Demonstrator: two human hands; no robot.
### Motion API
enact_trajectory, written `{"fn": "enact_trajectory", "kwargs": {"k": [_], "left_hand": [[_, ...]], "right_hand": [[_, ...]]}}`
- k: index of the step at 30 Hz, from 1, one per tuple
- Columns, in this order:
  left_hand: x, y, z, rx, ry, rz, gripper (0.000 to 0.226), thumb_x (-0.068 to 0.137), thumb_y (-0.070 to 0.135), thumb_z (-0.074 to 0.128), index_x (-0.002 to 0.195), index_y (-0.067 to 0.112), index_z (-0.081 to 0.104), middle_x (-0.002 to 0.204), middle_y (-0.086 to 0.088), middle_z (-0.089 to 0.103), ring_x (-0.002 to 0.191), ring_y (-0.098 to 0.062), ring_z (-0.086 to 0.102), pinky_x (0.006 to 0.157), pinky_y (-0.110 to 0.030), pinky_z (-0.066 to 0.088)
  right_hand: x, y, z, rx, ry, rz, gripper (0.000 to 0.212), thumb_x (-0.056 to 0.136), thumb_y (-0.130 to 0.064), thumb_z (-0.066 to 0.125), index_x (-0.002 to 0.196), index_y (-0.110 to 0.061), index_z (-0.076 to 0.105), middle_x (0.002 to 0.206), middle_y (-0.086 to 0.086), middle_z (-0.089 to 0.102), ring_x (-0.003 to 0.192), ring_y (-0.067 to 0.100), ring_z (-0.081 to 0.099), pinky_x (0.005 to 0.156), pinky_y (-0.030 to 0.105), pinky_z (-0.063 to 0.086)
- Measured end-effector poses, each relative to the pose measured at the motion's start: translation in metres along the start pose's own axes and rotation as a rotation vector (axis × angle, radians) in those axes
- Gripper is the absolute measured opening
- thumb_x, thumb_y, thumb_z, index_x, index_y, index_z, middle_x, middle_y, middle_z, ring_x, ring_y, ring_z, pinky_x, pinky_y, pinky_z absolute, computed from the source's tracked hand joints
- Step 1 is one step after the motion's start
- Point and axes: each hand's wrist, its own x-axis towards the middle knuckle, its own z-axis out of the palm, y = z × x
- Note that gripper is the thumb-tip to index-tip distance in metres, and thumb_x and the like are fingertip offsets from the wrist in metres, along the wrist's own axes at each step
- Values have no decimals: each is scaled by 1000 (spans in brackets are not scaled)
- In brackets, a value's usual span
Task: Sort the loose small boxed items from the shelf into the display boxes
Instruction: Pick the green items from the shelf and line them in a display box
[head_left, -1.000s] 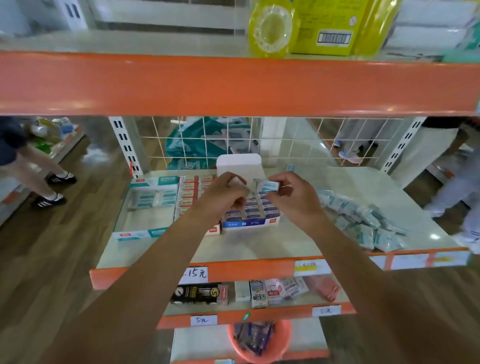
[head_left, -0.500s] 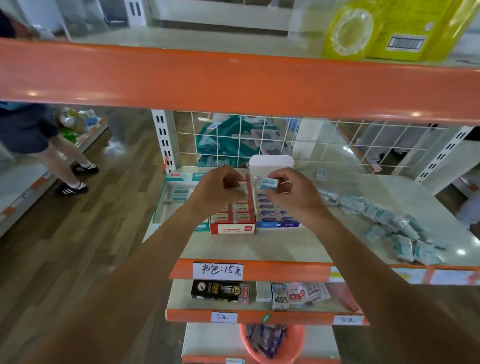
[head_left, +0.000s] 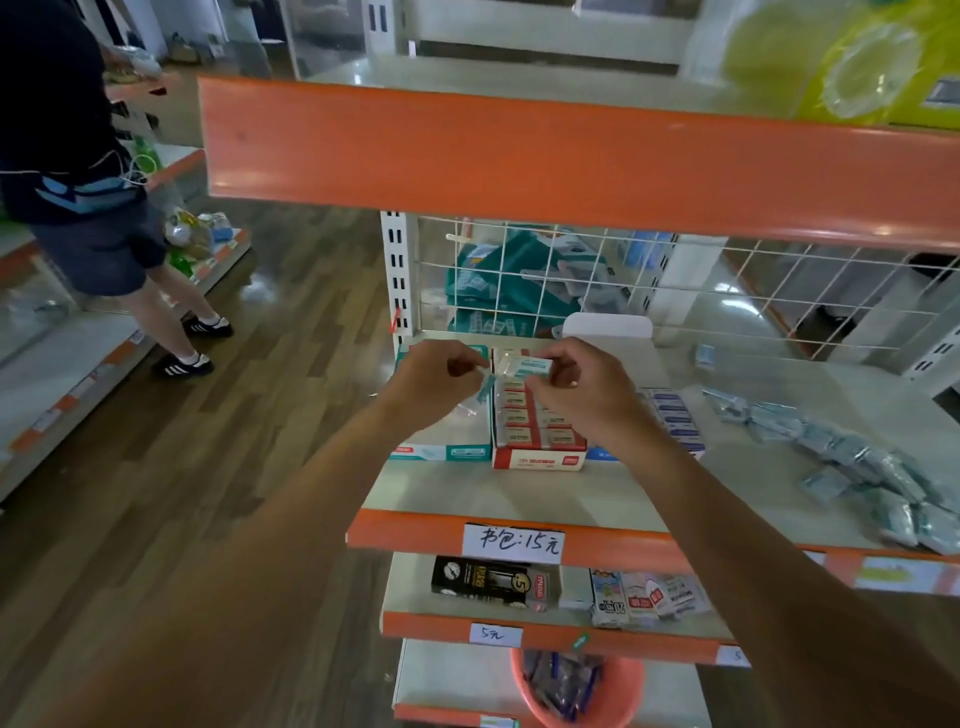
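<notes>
- The left hand (head_left: 439, 384) is raised above the middle shelf (head_left: 519, 493) with its fingers curled, pinching a bit of clear wrapper (head_left: 482, 396) that hangs down from its fingertips.
- The right hand (head_left: 576, 395) is just beside it, fingers curled round a small box (head_left: 531, 368) with a teal and white face. It holds the box level in the air, above the back of the red display box (head_left: 537, 460).
- The two hands are close together, and the wrapper runs between the left fingertips and the near end of the small box.
- The red display box sits on the shelf, filled with rows of red and white small boxes.
- A teal display box (head_left: 441, 452) touches its left side, partly hidden by the left forearm.
- A blue display box (head_left: 678, 421) stands on its right, mostly behind the right wrist, with a white flap (head_left: 608, 327) upright at the back.
- A pile of loose wrapped boxes (head_left: 857, 467) lies on the right part of the shelf, well apart from the display boxes.
- A handwritten price label (head_left: 513, 543) is stuck on the orange front edge of the shelf.
- On the shelf below lie a black box (head_left: 488, 582) and some small cartons (head_left: 644, 597); lower still stands an orange basket (head_left: 618, 691).
- Another person (head_left: 78, 182) stands in the aisle at the left.
</notes>
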Motion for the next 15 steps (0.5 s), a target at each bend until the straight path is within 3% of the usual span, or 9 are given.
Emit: {"fn": "enact_trajectory", "kwargs": {"k": [4, 8, 10, 13, 15], "left_hand": [[-1, -13, -9, -29, -23, -26, 20, 93, 10, 57, 108, 10, 70, 99, -1, 67, 71, -4, 56, 51, -2, 40], [0, -26, -15, -11, -53, -67, 21, 95, 14, 53, 110, 19, 66, 118, -1, 65, 95, -10, 55, 56, -11, 42], [1, -31, -18, 30, -57, -86, 16, 95, 16, 54, 108, 22, 60, 121, 1, 63, 101, -17, 56, 56, -15, 47], [4, -37, -20, 178, -116, -57, 10, 94, 16, 56, 103, 18, 58, 124, 0, 62, 93, -16, 55, 61, -21, 51], [6, -41, -22, 249, -156, -15, 12, 93, 15, 58, 104, 14, 63, 123, -2, 63, 92, -15, 53, 67, -20, 49]], "right_hand": [[2, -7, 11, -48, -17, -23, 26, 85, -25, 71, 110, -22, 62, 94, -13, 59, 77, -4, 58, 54, 1, 41], [6, -10, 21, -131, -27, -83, 31, 84, -26, 72, 113, -17, 65, 107, -4, 60, 82, 1, 57, 60, 1, 41], [7, -10, 25, -205, -64, -113, 34, 84, -29, 72, 115, -18, 66, 112, -3, 56, 89, 6, 55, 70, 7, 43], [10, -10, 33, -312, -110, -115, 35, 83, -35, 71, 116, -22, 67, 114, -4, 52, 101, 13, 52, 84, 25, 49], [11, -11, 37, -338, -121, -102, 37, 83, -37, 71, 116, -22, 67, 112, -4, 51, 106, 14, 49, 85, 26, 44]]}}
